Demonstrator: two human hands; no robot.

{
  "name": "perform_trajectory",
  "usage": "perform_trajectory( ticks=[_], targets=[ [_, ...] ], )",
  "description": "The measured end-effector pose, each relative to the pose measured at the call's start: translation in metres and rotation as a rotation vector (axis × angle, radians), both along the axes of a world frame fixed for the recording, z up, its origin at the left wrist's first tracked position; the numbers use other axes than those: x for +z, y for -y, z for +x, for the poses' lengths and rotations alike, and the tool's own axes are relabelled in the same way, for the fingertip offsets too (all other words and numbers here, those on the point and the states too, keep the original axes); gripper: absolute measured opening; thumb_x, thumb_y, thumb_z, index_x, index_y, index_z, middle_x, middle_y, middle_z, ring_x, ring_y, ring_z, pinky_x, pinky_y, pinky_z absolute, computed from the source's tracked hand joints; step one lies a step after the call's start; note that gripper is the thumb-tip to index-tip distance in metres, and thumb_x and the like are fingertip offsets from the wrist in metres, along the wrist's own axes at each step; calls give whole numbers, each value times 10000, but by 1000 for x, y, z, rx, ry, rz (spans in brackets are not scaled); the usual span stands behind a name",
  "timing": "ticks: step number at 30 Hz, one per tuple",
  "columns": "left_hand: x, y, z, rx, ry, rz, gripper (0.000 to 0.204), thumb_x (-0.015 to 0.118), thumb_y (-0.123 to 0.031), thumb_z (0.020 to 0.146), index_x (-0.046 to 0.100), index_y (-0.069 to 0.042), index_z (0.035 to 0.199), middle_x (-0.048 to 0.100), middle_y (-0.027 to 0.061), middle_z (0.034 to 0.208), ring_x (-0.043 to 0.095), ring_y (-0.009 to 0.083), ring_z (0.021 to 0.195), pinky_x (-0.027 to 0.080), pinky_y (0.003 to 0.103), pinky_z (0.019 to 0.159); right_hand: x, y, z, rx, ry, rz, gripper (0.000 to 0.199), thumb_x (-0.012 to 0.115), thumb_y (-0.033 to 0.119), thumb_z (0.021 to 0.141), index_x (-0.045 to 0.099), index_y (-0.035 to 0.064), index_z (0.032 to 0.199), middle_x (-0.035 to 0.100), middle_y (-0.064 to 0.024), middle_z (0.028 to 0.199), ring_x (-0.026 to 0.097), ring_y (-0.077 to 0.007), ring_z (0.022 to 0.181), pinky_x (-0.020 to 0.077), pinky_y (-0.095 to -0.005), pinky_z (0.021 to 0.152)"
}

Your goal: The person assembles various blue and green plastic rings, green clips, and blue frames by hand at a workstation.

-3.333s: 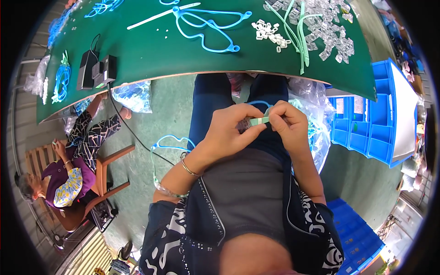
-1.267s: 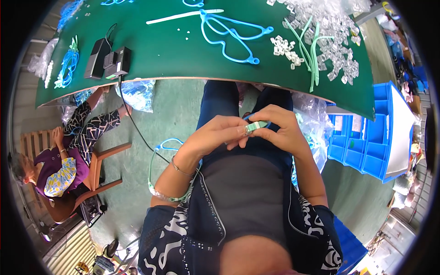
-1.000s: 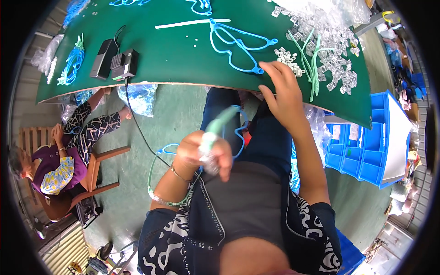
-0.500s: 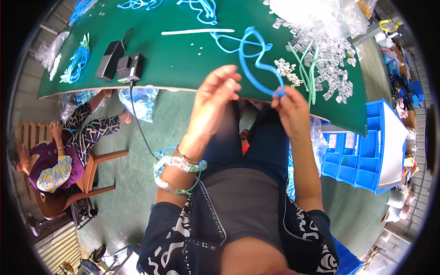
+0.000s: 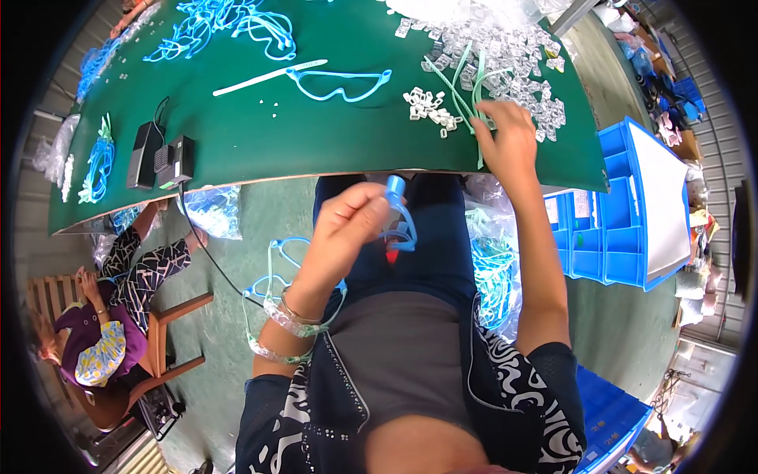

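My left hand (image 5: pixel 351 223), in front of the table's near edge, is closed on a blue goggle frame (image 5: pixel 408 229), pinched by one end between thumb and fingers. The frame appears edge-on and hangs over my lap. On the table, my right hand (image 5: pixel 509 142) reaches over pale green ribbed straps (image 5: pixel 459 93); its thumb and fingers are apart, touching or close beside them. Small white buckles (image 5: pixel 430 109) lie left of that hand, and many clear plastic clips (image 5: pixel 525 75) spread beyond it. Another blue goggle frame (image 5: pixel 343 96) lies flat near the middle.
A white strip (image 5: pixel 268 77) lies beside that frame. Blue frames (image 5: pixel 229 28) are heaped at the back; black devices (image 5: pixel 162 158) with a cable sit left. Banded goggles (image 5: pixel 276 272) hang on my left forearm. Blue bins (image 5: pixel 612 237) stand right; a seated person (image 5: pixel 103 324) is at left.
The blue goggle frame has passed from my right hand to my left, which has come down toward my lap. My right hand has moved up onto the green straps. The view has shifted.
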State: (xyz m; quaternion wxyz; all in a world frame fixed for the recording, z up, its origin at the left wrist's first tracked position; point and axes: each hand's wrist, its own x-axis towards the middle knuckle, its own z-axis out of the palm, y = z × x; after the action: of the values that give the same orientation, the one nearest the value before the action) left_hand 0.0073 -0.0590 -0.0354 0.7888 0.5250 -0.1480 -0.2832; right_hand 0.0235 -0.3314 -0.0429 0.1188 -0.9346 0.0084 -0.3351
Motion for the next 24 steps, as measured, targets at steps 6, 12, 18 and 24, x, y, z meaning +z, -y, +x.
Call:
perform_trajectory(
  ticks=[6,12,18,24],
  targets=[
    [4,10,-14,-111,55,84,174,508,-142,914,595,-7,982,502,-47,688,449,11,557,376,172,497,-8,0,77,-217,-351,-157,190,628,286,770,657,136,883,633,-77,898,585,-288,864,418,-453,754],
    [-5,-6,-5,31,50,70,184,493,-156,923,576,-18,1014,483,-51,692,415,23,598,346,167,534,-9,15,72,-30,48,203,132,590,142,782,641,60,872,627,-141,856,606,-314,774,479,-374,695],
    [-18,-5,1,190,-61,23,197,485,-147,928,557,-5,1044,484,-27,702,390,32,600,308,185,531,52,-44,-35,294,-278,1037,214,560,137,872,601,14,1041,525,43,762,421,-24,634,312,-167,546],
    [-20,-2,-5,225,-31,1,219,479,-138,929,538,-21,1104,527,-20,777,457,25,633,393,186,504,20,-105,-78,462,-506,1019,218,481,123,921,626,-24,992,488,-7,723,467,-62,616,380,-194,547]
  ],
)
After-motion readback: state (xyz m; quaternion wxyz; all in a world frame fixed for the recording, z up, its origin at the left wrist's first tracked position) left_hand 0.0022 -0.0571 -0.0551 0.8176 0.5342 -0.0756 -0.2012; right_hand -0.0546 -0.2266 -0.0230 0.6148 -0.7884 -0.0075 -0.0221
